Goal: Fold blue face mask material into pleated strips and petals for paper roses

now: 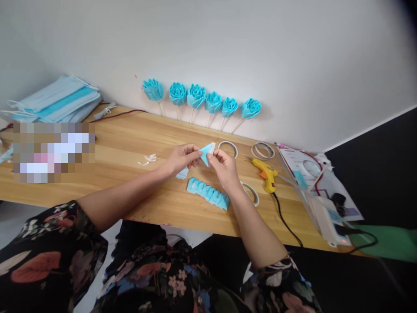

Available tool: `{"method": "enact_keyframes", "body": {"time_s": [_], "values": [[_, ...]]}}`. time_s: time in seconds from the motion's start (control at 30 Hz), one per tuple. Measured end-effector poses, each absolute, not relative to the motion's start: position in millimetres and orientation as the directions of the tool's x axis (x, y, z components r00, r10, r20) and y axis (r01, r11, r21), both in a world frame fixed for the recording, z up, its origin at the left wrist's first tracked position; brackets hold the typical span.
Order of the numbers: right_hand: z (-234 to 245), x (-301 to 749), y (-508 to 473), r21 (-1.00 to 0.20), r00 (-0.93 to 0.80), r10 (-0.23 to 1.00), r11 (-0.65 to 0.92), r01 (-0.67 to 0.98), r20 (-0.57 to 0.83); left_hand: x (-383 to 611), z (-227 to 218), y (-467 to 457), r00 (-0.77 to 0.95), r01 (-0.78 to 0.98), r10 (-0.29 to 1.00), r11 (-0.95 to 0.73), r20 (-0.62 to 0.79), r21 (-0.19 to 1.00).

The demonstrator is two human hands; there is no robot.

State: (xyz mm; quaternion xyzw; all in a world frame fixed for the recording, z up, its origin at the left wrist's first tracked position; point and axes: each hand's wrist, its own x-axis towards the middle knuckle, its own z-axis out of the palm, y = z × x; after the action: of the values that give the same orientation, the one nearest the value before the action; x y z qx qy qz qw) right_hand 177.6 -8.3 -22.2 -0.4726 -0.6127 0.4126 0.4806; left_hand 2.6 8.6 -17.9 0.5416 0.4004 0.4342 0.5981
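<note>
Between my two hands is a small light-blue folded triangle (206,152) with a white edge, held above the table. My left hand (183,159) pinches its left corner between thumb and fingers. On its right side, my right hand (223,166) grips the white edge with thumb and forefinger. Partly behind my left hand lies a light-blue flat piece (182,173). Just below my hands, a row of overlapping blue folded pieces (208,194) rests on the wood.
Several blue flowers on sticks (196,96) lean against the wall. Tape rolls (263,150), a yellow glue gun (268,174) and a power strip (329,221) lie to the right. White scraps (149,159) and stacked face masks (58,101) are on the left, near a blurred patch.
</note>
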Motion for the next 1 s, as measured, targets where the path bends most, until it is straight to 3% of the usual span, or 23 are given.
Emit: {"method": "enact_keyframes", "body": {"time_s": [1.0], "values": [[-21.4,175.6,-9.4,-0.930,-0.105,0.971,0.236,0.280,0.214,0.8,-19.1,9.1,0.302,-0.034,0.951,-0.060,0.067,0.998]]}}
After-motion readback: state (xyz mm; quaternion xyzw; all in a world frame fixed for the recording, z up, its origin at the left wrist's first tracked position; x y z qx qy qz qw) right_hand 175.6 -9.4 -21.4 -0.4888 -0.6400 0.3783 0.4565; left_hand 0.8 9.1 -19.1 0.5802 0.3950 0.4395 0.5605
